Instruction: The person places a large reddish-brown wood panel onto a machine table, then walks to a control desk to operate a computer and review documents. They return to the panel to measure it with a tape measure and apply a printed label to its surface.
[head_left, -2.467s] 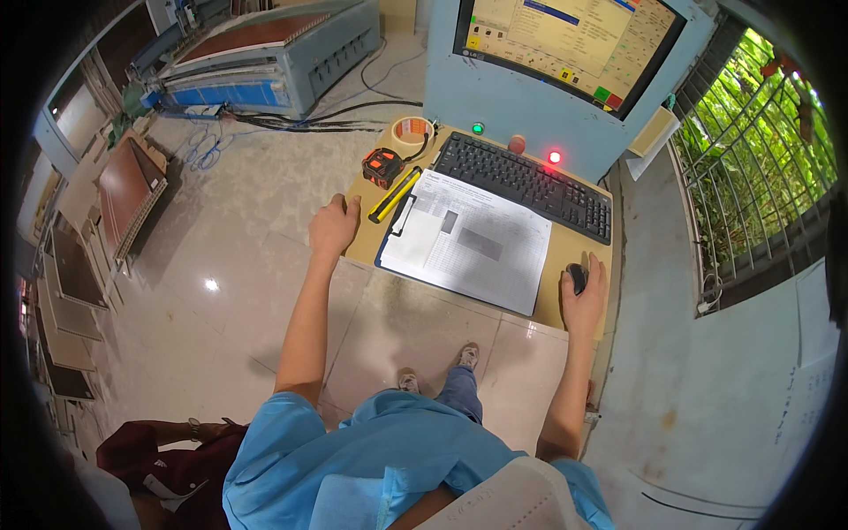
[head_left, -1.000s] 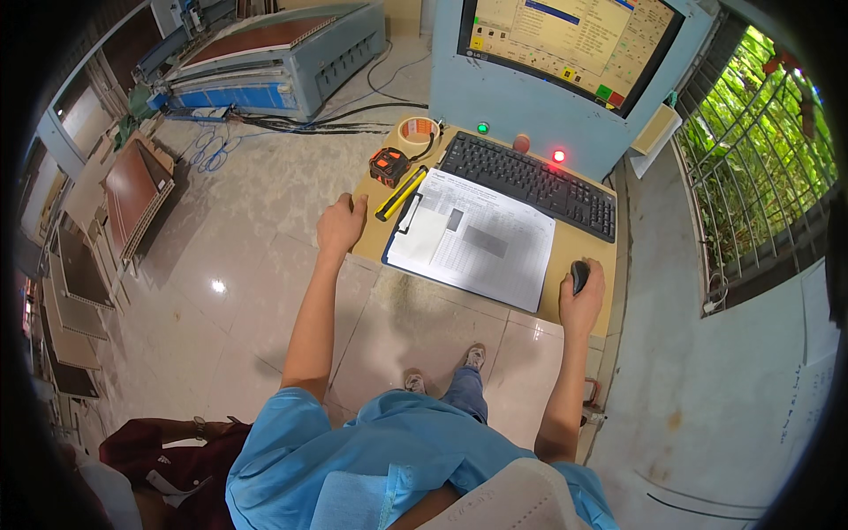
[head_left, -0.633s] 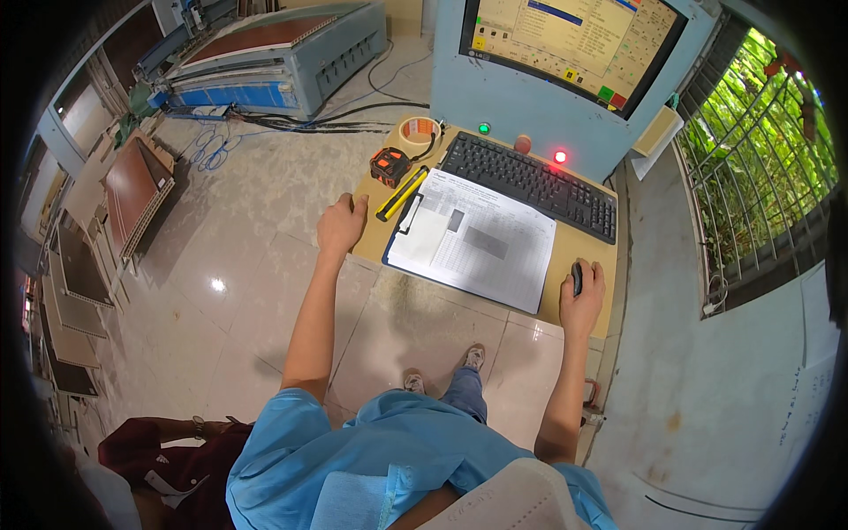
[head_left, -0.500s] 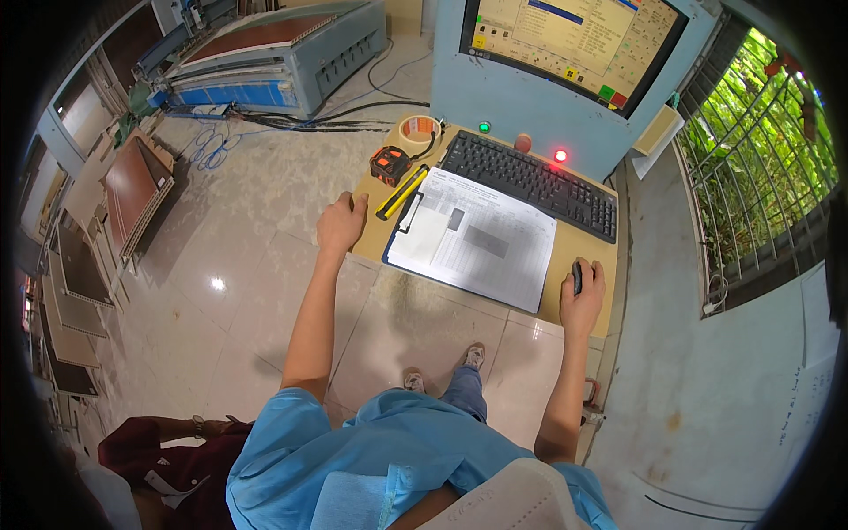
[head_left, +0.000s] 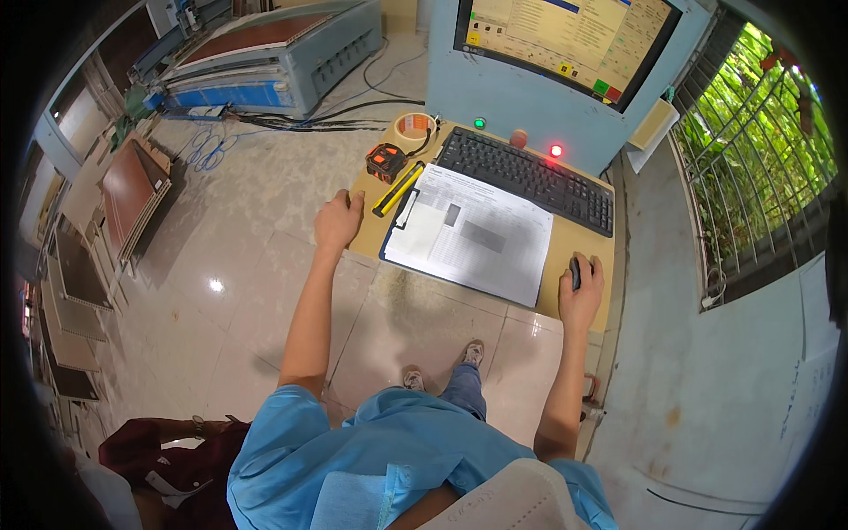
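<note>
My right hand (head_left: 581, 296) is wrapped round a black computer mouse (head_left: 575, 273) at the right side of a tan shelf-like desk (head_left: 552, 305). My left hand (head_left: 336, 221) grips the desk's left edge, its thumb over the top and its fingers partly hidden. Between my hands lies a blue clipboard with printed sheets (head_left: 499, 252) under its black clip. A black keyboard (head_left: 530, 179) stands just behind it. Left of the clipboard are a yellow-and-black box cutter (head_left: 397, 189), an orange-and-black tape measure (head_left: 386, 162) and a roll of tape (head_left: 412, 128).
A lit monitor (head_left: 565, 49) sits in a pale blue cabinet (head_left: 530, 97) with green and red lights. Cables (head_left: 309, 122) run over the floor to a large flatbed machine (head_left: 291, 66). Boards (head_left: 132, 190) lean at left. Another person's maroon sleeve (head_left: 128, 446) shows lower left. A barred window is at right.
The whole view has shifted slightly, with the desk and monitor a little higher and further left. Both hands keep their places on the desk edge and mouse.
</note>
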